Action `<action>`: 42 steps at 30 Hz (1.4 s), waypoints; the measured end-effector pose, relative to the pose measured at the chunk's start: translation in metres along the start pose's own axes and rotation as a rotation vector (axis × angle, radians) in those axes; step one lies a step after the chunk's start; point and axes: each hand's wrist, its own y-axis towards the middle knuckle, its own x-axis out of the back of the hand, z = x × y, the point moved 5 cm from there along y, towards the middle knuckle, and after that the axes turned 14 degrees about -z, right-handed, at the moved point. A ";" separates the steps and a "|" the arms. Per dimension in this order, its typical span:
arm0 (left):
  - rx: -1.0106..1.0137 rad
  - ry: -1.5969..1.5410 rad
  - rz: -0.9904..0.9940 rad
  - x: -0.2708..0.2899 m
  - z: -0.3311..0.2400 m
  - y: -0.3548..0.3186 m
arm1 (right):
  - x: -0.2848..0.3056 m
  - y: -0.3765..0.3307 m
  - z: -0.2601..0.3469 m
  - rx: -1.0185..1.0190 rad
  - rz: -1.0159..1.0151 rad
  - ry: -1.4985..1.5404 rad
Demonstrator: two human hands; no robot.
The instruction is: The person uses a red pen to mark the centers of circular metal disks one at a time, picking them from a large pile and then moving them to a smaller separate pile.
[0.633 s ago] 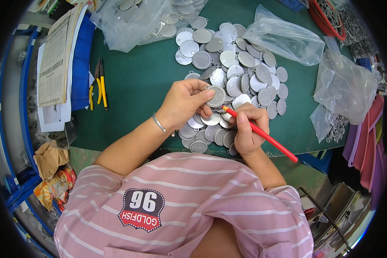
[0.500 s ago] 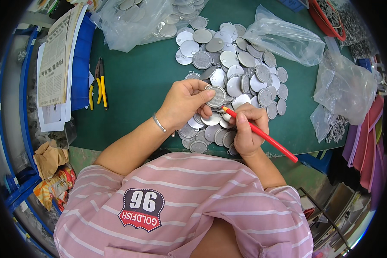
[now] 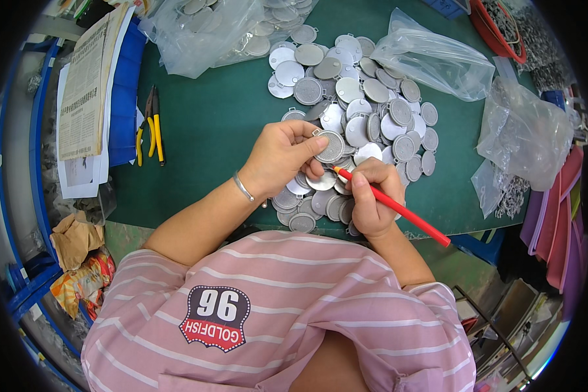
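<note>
Between the thumb and fingers of my left hand (image 3: 286,151) is a round grey metal pendant (image 3: 331,146) with a small loop, its textured face turned up. My right hand (image 3: 376,196) grips a red pencil-like tool (image 3: 408,219) with a yellowish tip. That tip sits just below the pendant's lower edge; whether it touches cannot be made out. Under and around both hands spreads a heap of similar round metal pieces (image 3: 357,130), some with a smooth face up, some textured.
Yellow-handled pliers (image 3: 154,134) lie on the green table (image 3: 202,121) at left, beside a blue bin (image 3: 125,95) with papers. Plastic bags (image 3: 431,59) lie at the back and right. A red tray (image 3: 500,29) of chains stands at far right.
The red tool has shifted slightly left, its tip going from the pendant's lower right edge to just below it. My left hand and the pendant have barely moved.
</note>
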 end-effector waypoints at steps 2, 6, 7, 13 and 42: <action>-0.017 0.014 0.001 0.000 0.000 0.000 | 0.000 0.000 0.000 -0.068 -0.097 0.087; 0.037 -0.060 -0.014 0.000 0.001 -0.003 | -0.005 0.005 0.002 -0.005 -0.107 -0.029; 0.050 -0.072 0.003 0.001 0.002 -0.002 | -0.008 0.010 0.007 0.141 0.010 -0.147; 0.098 -0.086 0.147 -0.002 -0.004 -0.009 | -0.011 0.021 0.012 0.198 0.090 -0.274; -1.178 1.189 -0.357 0.015 -0.077 0.031 | -0.007 0.022 0.002 -0.709 -0.167 0.341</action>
